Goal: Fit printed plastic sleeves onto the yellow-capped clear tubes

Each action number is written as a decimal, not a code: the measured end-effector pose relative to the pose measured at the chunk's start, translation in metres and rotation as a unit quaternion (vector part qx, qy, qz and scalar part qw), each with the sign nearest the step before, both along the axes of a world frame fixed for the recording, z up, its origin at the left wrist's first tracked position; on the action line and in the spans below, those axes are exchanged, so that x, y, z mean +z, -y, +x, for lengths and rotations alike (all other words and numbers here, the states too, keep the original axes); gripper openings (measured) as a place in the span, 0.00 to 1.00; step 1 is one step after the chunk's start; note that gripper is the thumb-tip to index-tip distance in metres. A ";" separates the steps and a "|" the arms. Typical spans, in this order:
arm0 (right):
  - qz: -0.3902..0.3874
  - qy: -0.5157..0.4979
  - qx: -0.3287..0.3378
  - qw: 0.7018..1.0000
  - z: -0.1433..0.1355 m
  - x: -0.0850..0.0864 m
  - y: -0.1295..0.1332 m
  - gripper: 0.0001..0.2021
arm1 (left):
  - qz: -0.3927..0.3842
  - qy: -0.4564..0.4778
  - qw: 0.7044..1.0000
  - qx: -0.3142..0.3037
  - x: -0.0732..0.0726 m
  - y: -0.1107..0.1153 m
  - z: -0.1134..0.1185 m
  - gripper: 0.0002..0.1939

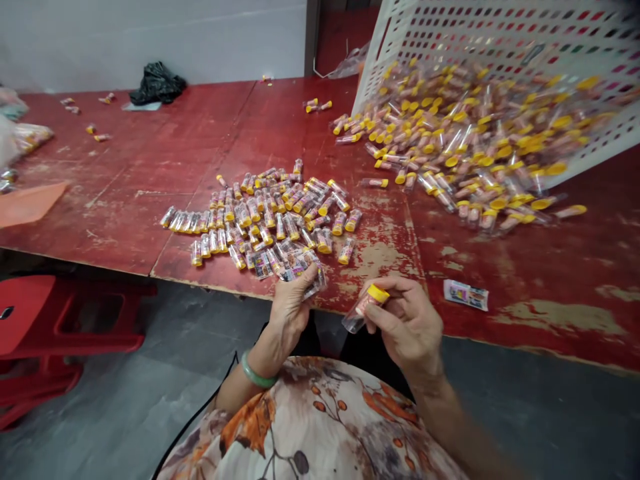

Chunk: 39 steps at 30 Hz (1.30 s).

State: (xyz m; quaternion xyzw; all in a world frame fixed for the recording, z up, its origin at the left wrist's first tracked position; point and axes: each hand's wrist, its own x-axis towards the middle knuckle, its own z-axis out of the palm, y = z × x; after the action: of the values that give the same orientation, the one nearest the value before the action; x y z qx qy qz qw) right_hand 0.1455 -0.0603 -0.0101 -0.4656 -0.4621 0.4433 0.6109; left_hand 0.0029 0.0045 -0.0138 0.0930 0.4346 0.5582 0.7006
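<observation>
My left hand [293,303] is closed on several printed plastic sleeves [300,263], fanned out at the table's front edge. Between the thumb and fingers of my right hand [407,320] is a clear plastic tube with a yellow cap [367,307], tilted, its cap end up and pale pink contents inside. Beyond my left hand lies a spread of small yellow-capped tubes in printed sleeves [270,207], some of them lined up in rows. A single printed sleeve [466,295] lies flat on the table to the right of my right hand.
A white perforated basket [373,73] lies tipped at the back right, with many unsleeved yellow-capped tubes [470,147] spilling onto the red table [190,147]. A black plastic bag [157,83] sits at the back. Red stools [30,313] stand on the floor at left.
</observation>
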 end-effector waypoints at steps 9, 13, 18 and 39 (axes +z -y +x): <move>0.181 0.205 -0.085 0.958 -0.014 0.001 -0.010 0.14 | -0.009 0.056 0.998 0.006 0.010 0.003 0.003 0.16; 0.228 0.290 -0.139 0.919 -0.013 -0.003 -0.008 0.17 | -0.019 0.063 0.998 -0.012 0.013 0.004 0.006 0.15; 0.267 0.371 -0.171 0.873 -0.012 -0.008 0.003 0.23 | -0.030 0.083 0.995 -0.035 0.011 0.004 0.009 0.12; 0.338 0.395 -0.115 0.846 -0.007 -0.010 0.015 0.29 | -0.031 0.087 0.995 -0.030 0.007 0.010 0.011 0.15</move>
State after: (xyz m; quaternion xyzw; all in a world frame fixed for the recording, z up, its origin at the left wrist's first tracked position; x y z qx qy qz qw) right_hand 0.1382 -0.0748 -0.0204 -0.4155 -0.7288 -0.0352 0.5431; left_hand 0.0141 -0.0059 -0.0063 0.0354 0.3864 0.5288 0.7549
